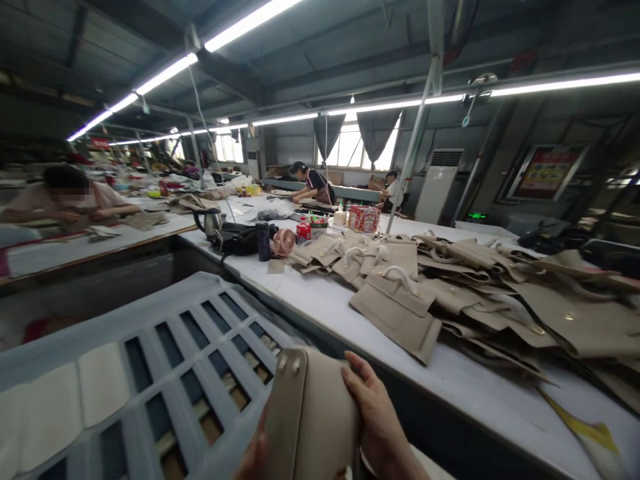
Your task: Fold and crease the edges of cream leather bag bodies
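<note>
Beige bag piece (327, 413), gripped between 2 hands (375, 403), pale slotted rack (140, 310) at left, worktop (295, 293) with beige bags (395, 310)

You're in a bag-making workshop: a heap of flat, beige, leather-like bags (395, 313) with curved, pale handles (403, 274) covers part of a long, white-topped desk (480, 393), bright white tube lights (250, 25) line the dark ceiling (310, 57), and a dark-topped co-worker (319, 187) bends forward farther off.
</note>
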